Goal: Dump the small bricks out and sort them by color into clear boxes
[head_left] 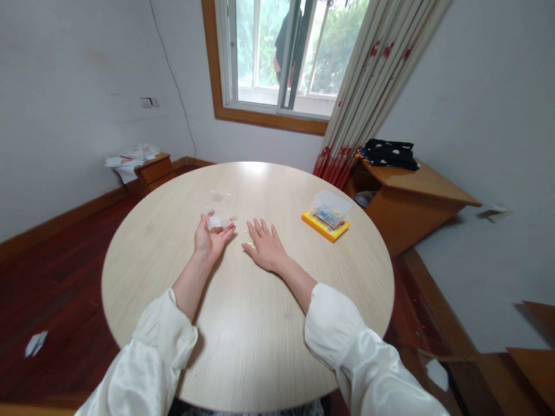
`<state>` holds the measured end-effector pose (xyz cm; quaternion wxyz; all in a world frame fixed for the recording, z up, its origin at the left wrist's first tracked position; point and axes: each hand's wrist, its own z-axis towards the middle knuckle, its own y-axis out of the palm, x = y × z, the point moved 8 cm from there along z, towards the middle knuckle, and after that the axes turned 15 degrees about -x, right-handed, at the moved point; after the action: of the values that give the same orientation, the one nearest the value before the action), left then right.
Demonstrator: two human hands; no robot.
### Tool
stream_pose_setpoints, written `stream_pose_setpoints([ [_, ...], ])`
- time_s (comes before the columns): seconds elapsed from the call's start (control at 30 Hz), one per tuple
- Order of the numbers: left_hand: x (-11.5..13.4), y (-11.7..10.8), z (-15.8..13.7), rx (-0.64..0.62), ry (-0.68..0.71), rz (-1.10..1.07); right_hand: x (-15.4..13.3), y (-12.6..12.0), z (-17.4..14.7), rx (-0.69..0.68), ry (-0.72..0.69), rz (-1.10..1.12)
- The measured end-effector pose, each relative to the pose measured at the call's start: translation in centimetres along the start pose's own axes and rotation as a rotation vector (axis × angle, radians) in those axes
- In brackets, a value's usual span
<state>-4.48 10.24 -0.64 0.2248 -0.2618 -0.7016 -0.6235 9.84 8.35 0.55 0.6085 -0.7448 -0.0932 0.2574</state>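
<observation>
My left hand [210, 240] is turned palm up and holds a small clear plastic box [218, 219] between its thumb and fingers. The box's hinged lid [221, 199] is tipped back, away from me. Something whitish shows in the box, too small to make out. Palm down on the table, my right hand [266, 247] has its fingers stretched out and spread. Tiny pale yellow pieces [250, 241] lie beside its thumb and partly beneath it; their kind is not clear.
On the round wooden table [243, 323], a yellow box [323, 226] sits at the right with a clear plastic case [332, 207] on top. Beyond the table stand a low cabinet bearing folded dark cloth [390, 153], a curtain [368, 75] and a window.
</observation>
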Motion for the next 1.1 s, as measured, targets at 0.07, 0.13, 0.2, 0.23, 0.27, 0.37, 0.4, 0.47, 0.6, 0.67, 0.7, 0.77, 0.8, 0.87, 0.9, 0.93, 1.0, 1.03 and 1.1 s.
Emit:
stream_pose_setpoints([
  [0.07,0.0,0.0,0.0,-0.003,0.002,-0.007,0.0,0.1,0.1,-0.012,0.002,0.005],
  [0.13,0.0,0.1,0.0,-0.005,-0.001,-0.012,0.2,0.4,0.2,-0.053,0.015,0.018],
  [0.2,0.0,0.1,-0.1,0.001,0.000,-0.018,0.3,0.0,0.1,-0.021,0.028,0.021],
  [0.23,0.1,0.1,-0.2,0.006,0.000,-0.021,0.3,-0.3,-0.1,0.017,0.030,0.017],
  [0.27,0.1,0.0,-0.2,0.011,0.000,-0.024,0.2,-0.5,-0.2,0.040,0.023,0.012],
  [0.37,0.1,-0.2,-0.2,0.017,0.002,-0.036,-0.3,0.1,-0.5,-0.023,-0.017,-0.002],
  [0.4,0.1,-0.3,-0.2,0.018,0.001,-0.042,-0.5,0.4,-0.6,-0.053,-0.025,-0.005],
  [0.47,0.1,-0.5,-0.1,0.022,0.004,-0.056,-0.9,0.6,-0.9,-0.052,-0.038,-0.015],
  [0.6,0.2,-0.8,0.0,0.033,-0.001,-0.090,-2.2,0.9,-1.2,-0.039,-0.095,-0.035],
  [0.67,0.2,-0.9,0.0,0.036,-0.002,-0.103,-2.6,1.3,-1.2,-0.073,-0.105,-0.037],
  [0.7,0.2,-1.0,0.1,0.038,0.000,-0.106,-2.6,1.3,-1.2,-0.073,-0.105,-0.037],
  [0.77,0.2,-1.0,0.1,0.042,0.003,-0.113,-2.5,1.2,-1.2,-0.056,-0.094,-0.034],
  [0.8,0.2,-1.1,0.2,0.044,0.007,-0.116,-2.3,1.2,-1.2,-0.059,-0.087,-0.030],
  [0.87,0.2,-1.3,0.3,0.047,0.015,-0.119,-1.9,1.2,-1.2,-0.088,-0.067,-0.023],
  [0.9,0.2,-1.3,0.3,0.047,0.020,-0.120,-1.6,1.1,-1.2,-0.095,-0.057,-0.020],
  [0.93,0.2,-1.4,0.4,0.047,0.026,-0.120,-1.3,1.0,-1.2,-0.091,-0.043,-0.016],
  [1.0,0.1,-1.5,0.5,0.047,0.030,-0.122,-0.5,0.6,-1.2,-0.082,0.000,-0.005],
  [1.03,0.1,-1.5,0.5,0.047,0.030,-0.122,-0.1,0.6,-1.2,-0.092,0.025,0.003],
  [1.1,0.1,-1.5,0.5,0.047,0.028,-0.122,0.4,0.7,-1.2,-0.110,0.063,0.015],
])
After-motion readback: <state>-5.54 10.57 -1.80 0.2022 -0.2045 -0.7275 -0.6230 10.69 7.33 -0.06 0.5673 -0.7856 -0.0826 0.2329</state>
